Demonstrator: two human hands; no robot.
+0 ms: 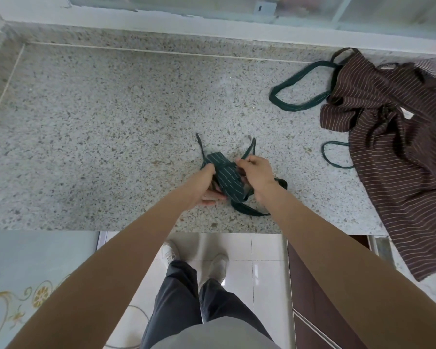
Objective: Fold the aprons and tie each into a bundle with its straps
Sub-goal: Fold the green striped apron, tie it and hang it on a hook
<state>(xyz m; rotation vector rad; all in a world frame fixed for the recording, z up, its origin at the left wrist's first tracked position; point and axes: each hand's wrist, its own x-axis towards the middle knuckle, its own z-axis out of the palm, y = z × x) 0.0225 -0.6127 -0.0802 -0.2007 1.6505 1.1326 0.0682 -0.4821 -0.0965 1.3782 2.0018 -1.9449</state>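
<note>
Between your hands sits a dark green bundle (226,176) with thin pale pinstripes; its straps (247,210) are plain dark green. Under your hands the counter (111,122) is pale grey, speckled with brown and tan flecks. Well to the right of your right hand (256,173) lies a brown apron (393,152) with fine light stripes, and beside it a plain dark green loop (297,89). Below your arms the floor tiles (262,260) are glossy white, your trousers (186,311) dark grey, your shoes (170,251) white. Left of your left arm, a pale blue panel (35,260) carries gold floral scrolls.
</note>
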